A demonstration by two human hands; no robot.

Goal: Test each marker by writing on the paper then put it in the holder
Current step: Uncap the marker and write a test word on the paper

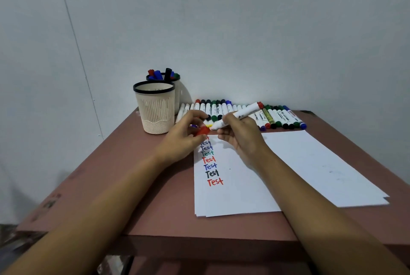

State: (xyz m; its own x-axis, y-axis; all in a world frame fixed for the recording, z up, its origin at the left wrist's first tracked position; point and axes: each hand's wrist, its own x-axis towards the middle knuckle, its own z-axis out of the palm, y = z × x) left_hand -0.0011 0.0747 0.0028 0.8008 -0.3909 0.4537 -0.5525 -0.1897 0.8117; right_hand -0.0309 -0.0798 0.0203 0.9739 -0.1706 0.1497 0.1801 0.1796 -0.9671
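Note:
My right hand (pixel 239 135) grips a white marker with a red end (pixel 246 112), its tip pointing left and down just above the paper's top edge. My left hand (pixel 184 135) pinches the marker's red cap (pixel 202 131) right beside that tip, a small gap apart. The white paper (pixel 277 168) carries a column of "Test" words in red, blue, black and green. A cream holder (pixel 155 108) stands to the left, with nothing showing above its rim. Behind it a second holder (pixel 176 88) holds several markers.
A row of several capped markers (pixel 277 117) lies along the back of the brown table (pixel 155 197) against the wall. The paper is a small stack, fanned out to the right. The table's front edge is near my forearms.

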